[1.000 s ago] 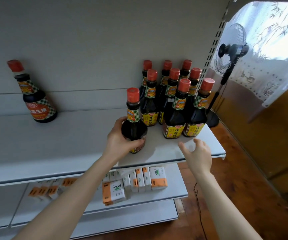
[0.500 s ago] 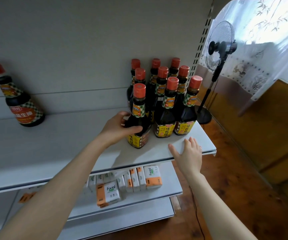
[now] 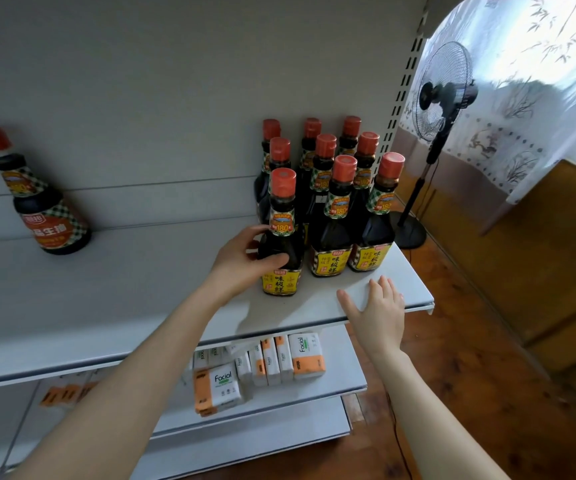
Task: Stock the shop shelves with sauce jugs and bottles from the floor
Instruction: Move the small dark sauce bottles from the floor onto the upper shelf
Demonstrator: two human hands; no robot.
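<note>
Several dark sauce bottles with red caps and yellow labels stand in rows at the right end of a grey shelf (image 3: pixel 141 306). My left hand (image 3: pixel 241 265) grips the front-left bottle (image 3: pixel 282 237) around its body; the bottle stands upright on the shelf beside the group. My right hand (image 3: pixel 378 311) rests flat with straight fingers on the shelf's front edge, just in front of the right-hand bottles (image 3: pixel 373 220). A single wider sauce bottle (image 3: pixel 42 202) with an orange label stands alone at the far left of the same shelf.
On the shelf below lie packs of facial tissue (image 3: pixel 262 368). A slotted upright (image 3: pixel 404 77) ends the shelving on the right. Beyond it stand a black pedestal fan (image 3: pixel 442 95), a curtained window and a wooden floor (image 3: pixel 487 375) with a thin cable.
My left hand has slid the gripped bottle right, up against the group. My right hand has come down from hovering onto the shelf's front edge.
</note>
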